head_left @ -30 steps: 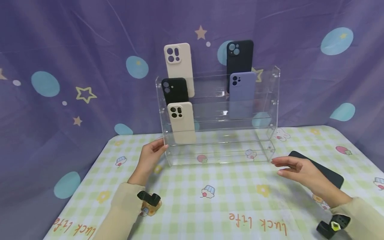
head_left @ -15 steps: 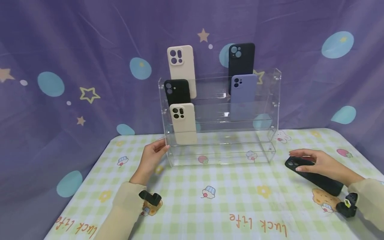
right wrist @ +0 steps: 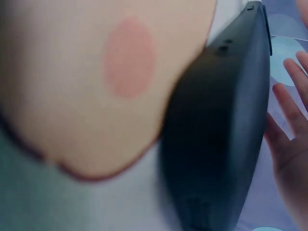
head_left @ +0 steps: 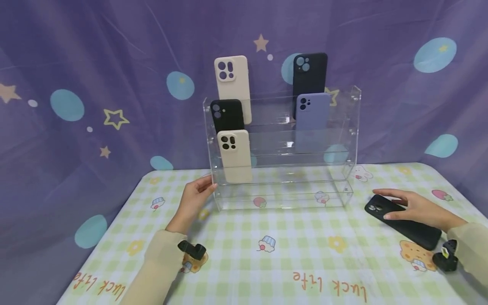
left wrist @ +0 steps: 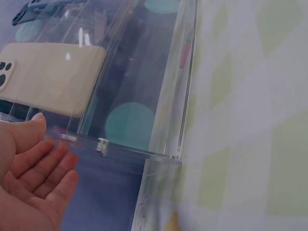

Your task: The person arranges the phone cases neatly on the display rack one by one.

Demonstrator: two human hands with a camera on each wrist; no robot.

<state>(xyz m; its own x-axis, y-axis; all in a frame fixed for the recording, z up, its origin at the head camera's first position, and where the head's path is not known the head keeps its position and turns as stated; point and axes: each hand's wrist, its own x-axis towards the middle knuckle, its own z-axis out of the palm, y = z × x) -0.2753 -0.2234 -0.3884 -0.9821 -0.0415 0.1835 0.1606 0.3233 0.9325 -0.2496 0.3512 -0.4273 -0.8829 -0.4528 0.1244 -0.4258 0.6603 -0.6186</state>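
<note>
A clear acrylic stepped rack [head_left: 284,182] stands mid-table, holding several phone cases. My left hand [head_left: 193,198] holds its left side panel, thumb at the front edge and fingers behind, as the left wrist view also shows. On the table to the right lies a black phone case [head_left: 413,232], camera cutouts pointing towards the rack. My right hand [head_left: 421,210] is over that case, thumb at the near side and fingers at the far side. In the right wrist view the fingers [right wrist: 288,108] are spread beside the case's edge; firm contact is not plain.
On the rack's left are a large cream case [head_left: 232,78], a black case [head_left: 228,114] and a smaller cream case [head_left: 236,163]. At its right stand a dark case [head_left: 310,76] and a lavender case [head_left: 312,120]. A purple patterned curtain [head_left: 114,63] hangs behind.
My right hand has moved right from beside the rack's lower right corner to over the black phone case. The left hand stays at the rack's side, and the case looks unmoved.
</note>
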